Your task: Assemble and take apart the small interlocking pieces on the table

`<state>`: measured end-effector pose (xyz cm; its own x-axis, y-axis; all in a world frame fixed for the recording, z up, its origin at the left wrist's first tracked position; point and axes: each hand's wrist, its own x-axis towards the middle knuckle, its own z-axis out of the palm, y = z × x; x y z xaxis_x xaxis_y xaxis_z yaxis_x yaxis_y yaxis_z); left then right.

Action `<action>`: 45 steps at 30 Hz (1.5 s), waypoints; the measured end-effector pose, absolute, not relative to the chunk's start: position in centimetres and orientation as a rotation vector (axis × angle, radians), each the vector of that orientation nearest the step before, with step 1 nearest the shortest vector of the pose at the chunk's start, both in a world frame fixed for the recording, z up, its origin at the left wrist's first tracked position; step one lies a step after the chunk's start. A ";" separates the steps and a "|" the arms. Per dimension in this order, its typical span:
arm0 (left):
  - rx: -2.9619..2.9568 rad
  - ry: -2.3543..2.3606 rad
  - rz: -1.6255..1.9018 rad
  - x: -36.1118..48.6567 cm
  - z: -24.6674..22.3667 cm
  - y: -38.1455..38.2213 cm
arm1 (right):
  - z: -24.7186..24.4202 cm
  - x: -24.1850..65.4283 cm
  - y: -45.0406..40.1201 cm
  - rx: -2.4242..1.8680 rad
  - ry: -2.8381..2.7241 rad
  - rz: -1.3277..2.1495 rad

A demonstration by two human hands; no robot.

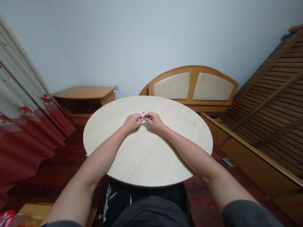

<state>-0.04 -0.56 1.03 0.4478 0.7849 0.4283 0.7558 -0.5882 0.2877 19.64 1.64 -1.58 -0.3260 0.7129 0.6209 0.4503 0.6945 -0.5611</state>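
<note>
Over the far half of a pale round table (151,157), my left hand (133,122) and my right hand (153,120) meet at the fingertips. Both are closed in a pinch. A tiny dark piece (144,118) shows between the fingertips, too small for me to tell its kind. Just beyond the fingers, another small dark thing (143,112) lies on the tabletop. Something bluish (137,128) shows under the edge of my left hand, mostly hidden by it.
Behind the table stand a low wooden cabinet (85,92) and a headboard (193,102) with cream panels. Wooden slats (272,88) lean at the right above a bed rail (248,157). A red and white curtain (26,126) hangs at the left. A cardboard box (33,214) is at lower left.
</note>
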 end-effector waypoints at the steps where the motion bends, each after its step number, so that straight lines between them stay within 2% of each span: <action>1: 2.623 1.395 0.833 0.0 1.0 -0.5 | -1.5 19.7 1.6 -0.899 -1.981 0.349; 13: 2.599 1.382 0.861 0.1 1.0 -0.6 | -1.3 20.1 1.5 -0.902 -2.040 0.328; 25: 2.569 1.363 0.863 0.1 0.8 -0.3 | -0.9 20.3 0.9 -0.905 -2.164 0.152; 39: 2.620 1.300 1.002 -0.2 0.3 0.1 | -1.5 20.5 1.6 -0.913 -2.198 0.090; 45: 2.591 1.351 0.996 -0.2 0.4 0.2 | 0.3 22.2 1.8 -0.984 -2.261 0.012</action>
<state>-0.21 0.16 0.40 0.4093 0.7516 0.5173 0.7168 -0.6157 0.3274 22.24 1.79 0.34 -0.4967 0.6546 0.5699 0.6487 0.7162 -0.2573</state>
